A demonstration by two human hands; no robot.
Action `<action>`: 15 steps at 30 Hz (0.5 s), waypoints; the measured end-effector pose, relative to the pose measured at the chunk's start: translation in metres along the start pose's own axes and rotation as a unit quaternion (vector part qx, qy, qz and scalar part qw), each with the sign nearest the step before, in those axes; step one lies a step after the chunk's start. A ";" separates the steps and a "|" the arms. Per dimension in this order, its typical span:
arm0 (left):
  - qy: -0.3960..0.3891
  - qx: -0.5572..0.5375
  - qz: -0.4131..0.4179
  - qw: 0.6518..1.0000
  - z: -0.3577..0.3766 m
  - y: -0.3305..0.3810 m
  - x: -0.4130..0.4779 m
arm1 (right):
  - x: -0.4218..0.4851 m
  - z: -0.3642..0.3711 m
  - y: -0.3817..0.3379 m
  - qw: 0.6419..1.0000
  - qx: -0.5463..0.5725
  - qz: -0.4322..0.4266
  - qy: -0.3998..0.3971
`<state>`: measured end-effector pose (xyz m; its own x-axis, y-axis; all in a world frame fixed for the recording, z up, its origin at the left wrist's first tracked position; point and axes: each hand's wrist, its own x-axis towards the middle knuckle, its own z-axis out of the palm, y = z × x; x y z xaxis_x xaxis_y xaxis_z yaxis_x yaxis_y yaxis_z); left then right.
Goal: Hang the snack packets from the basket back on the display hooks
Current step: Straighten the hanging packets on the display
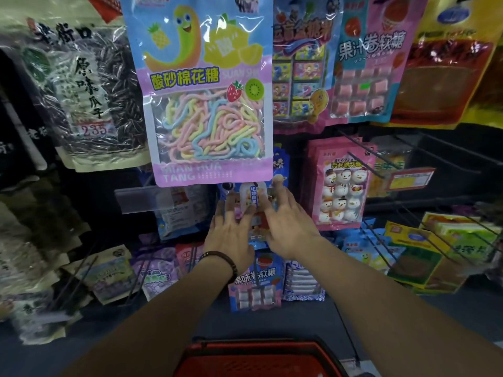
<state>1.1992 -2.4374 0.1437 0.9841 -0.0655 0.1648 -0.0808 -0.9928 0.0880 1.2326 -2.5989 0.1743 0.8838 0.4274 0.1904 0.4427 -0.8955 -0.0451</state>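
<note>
- Just above our grips hangs a large rainbow marshmallow packet (206, 99) — its lower edge hides the top of the blue snack packet (251, 197).
- A snowman packet (341, 191) hangs right of them; the red basket (255, 360) sits below our forearms.
- Left grip (231, 235): released, straight spread fingers touching the blue packet.
- Right grip (288, 227): released too — its fingertips rest on that packet's right side.

"MIAN HUA TANG" on marshmallow packet (206, 104), "235" on seed bag (92, 110)
</note>
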 end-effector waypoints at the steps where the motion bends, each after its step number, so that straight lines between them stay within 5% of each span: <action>1: 0.000 0.000 -0.002 1.000 0.000 0.001 0.000 | 0.000 -0.001 0.000 1.000 -0.001 -0.003 0.002; 8: 0.016 0.032 0.009 0.999 -0.006 0.003 -0.018 | -0.017 0.000 0.000 1.000 -0.024 -0.014 -0.011; 15: -0.053 0.018 0.026 0.998 -0.039 0.004 -0.064 | -0.059 -0.028 -0.014 0.997 -0.044 -0.024 -0.064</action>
<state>1.1293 -2.4337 0.1718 0.9900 -0.1258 0.0640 -0.1289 -0.9905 0.0471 1.1704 -2.6153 0.1912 0.8765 0.4771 0.0643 0.4748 -0.8788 0.0481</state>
